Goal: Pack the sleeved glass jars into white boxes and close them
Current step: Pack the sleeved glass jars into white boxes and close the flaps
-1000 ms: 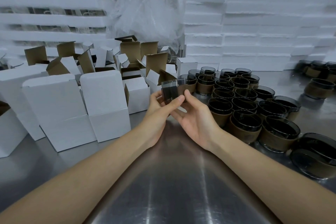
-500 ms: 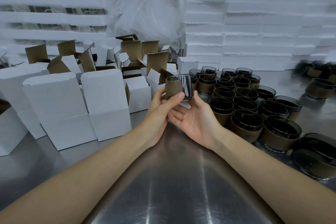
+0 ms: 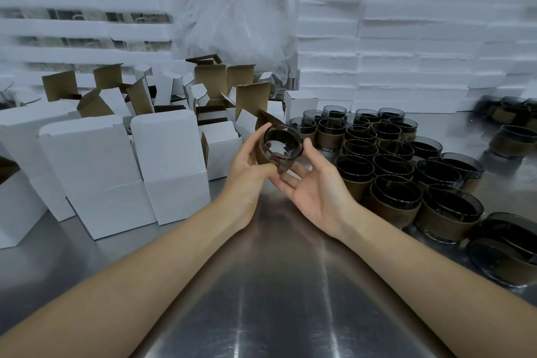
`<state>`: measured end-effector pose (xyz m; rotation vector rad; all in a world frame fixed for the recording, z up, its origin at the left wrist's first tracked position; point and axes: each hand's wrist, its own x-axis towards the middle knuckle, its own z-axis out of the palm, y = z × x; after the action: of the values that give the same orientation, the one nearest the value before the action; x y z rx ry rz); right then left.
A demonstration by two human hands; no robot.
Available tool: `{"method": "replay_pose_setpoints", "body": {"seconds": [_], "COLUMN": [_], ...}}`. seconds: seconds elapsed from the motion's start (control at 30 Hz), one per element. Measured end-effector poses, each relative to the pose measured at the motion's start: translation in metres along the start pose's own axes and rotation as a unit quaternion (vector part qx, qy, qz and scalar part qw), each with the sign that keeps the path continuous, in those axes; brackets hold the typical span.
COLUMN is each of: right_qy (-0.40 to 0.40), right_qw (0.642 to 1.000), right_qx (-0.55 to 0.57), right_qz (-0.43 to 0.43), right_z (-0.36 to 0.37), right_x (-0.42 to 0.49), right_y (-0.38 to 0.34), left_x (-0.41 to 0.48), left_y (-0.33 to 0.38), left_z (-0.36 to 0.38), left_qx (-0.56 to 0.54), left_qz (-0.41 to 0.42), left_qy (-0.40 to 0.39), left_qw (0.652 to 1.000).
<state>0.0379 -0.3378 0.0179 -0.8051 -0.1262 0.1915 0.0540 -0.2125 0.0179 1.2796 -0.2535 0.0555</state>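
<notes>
A smoky glass jar (image 3: 282,143) with a brown sleeve is held above the steel table, tilted so that one round end faces me. My left hand (image 3: 249,166) grips its left side with thumb and fingers curled round it. My right hand (image 3: 312,183) lies palm up under and to the right of the jar, thumb against its rim and fingers touching its underside. Several more sleeved jars (image 3: 386,171) stand grouped on the right. White boxes (image 3: 171,166) stand on the left, some closed, some with brown flaps open (image 3: 250,99).
Stacks of white foam sheets (image 3: 406,46) and crumpled clear plastic (image 3: 238,14) fill the back. More jars (image 3: 514,125) sit at the far right. The steel table (image 3: 276,285) stretches toward me between my forearms.
The jar has been turned in my hands, from lying sideways to one round end facing me, and has risen slightly. My right hand has opened beneath it.
</notes>
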Motion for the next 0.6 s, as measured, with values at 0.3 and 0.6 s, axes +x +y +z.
{"method": "replay_pose_setpoints", "body": {"seconds": [0.3, 0.6], "right_qy": [-0.034, -0.064], "right_qw": [0.998, 0.997], "right_qx": [0.015, 0.023], "right_qz": [-0.041, -0.046], "right_z": [-0.0011, -0.0055], "right_x": [-0.0016, 0.0007], "right_y": [-0.0050, -0.0044], "left_x": [-0.0028, -0.0006], "left_y": [-0.0016, -0.0040], "left_z": [0.0001, -0.0017], "left_qx": [0.062, 0.062], "left_qz": [0.029, 0.055], "left_qy": [-0.007, -0.024], "left_qw": [0.998, 0.996]}}
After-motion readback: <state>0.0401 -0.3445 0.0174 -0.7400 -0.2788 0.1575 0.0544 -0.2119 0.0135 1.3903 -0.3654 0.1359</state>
